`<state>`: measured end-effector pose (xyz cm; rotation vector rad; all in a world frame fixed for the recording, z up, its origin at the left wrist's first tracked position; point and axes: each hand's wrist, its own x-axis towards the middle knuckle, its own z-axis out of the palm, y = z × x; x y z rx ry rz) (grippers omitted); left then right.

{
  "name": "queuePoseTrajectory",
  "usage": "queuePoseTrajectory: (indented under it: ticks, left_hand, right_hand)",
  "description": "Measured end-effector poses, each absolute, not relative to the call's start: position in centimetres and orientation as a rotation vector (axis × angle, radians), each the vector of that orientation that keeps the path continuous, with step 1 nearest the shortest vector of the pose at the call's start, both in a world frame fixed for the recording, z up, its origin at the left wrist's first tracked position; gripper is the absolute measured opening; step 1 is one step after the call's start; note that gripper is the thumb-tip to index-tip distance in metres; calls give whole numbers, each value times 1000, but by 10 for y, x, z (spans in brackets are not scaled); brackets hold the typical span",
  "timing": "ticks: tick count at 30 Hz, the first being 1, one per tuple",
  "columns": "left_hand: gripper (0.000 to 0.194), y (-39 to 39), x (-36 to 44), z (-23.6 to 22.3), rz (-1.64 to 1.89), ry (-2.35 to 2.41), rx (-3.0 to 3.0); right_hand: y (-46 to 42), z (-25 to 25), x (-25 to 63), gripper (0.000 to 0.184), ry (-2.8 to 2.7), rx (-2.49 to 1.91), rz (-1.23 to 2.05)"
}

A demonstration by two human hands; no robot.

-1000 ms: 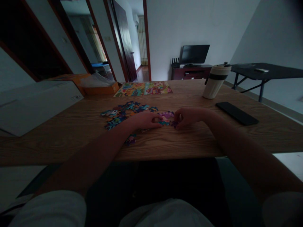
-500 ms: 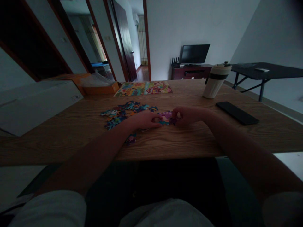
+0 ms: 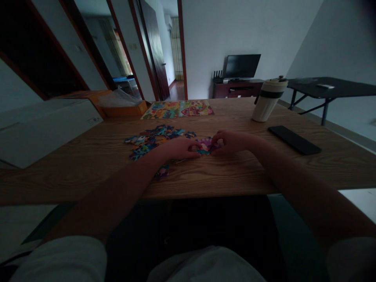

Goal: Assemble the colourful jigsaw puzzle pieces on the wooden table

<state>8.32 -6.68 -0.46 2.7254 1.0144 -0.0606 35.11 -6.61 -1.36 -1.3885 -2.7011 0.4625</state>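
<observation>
Purple and teal jigsaw pieces (image 3: 206, 145) lie flat on the table between the two hands, bunched into a small cluster (the dim light hides exactly how their edges meet). The right hand (image 3: 230, 142) curls over the cluster's right end, its fingertips (image 3: 216, 148) bearing down on the pieces in what looks like a pinch. The left hand (image 3: 179, 149) lies palm-down at the other end, its fingertips (image 3: 198, 154) touching the cluster, though whether they grip or merely rest there cannot be told. The hands are close together, with only the pieces between them. Just beyond the left hand spreads a loose heap of multicoloured jigsaw pieces (image 3: 154, 138), and a lone piece (image 3: 162, 172) lies near the left wrist. All of this sits on a wood-grain table (image 3: 88, 174). Farther back lie two bright picture cards (image 3: 177, 109), with an orange box (image 3: 126, 110) and a large white box (image 3: 47, 125) off to the left — on the right stand a cream tumbler with a dark band (image 3: 268, 101) and a black smartphone (image 3: 294, 140).
</observation>
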Motion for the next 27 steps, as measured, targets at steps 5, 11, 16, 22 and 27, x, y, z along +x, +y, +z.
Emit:
queuePoseTrajectory:
  ticks: [5,11,16,22,27]
  left_hand:
    - [51,-68,84,-4,-74,1029,2725]
    - [53,-68,85,-3,-88,1027,2724]
    - [50,-69,84,-2,-77,1023,2722]
    - [52,-70,85,-2,-85,1052,2723]
    - [51,-69,85,-3,-73,1029,2731]
  right_hand:
    - [-68,-10,348,41,-2753,-1291,503]
    - [-68,-10,354,39,-2789,-1170,564]
    - [-67,-12,353,57,-2664,-1382,468]
    - [-71,-6,348,57,-2720,-1496,460]
    - [-73,-3,347,62,-2713,-1482,530]
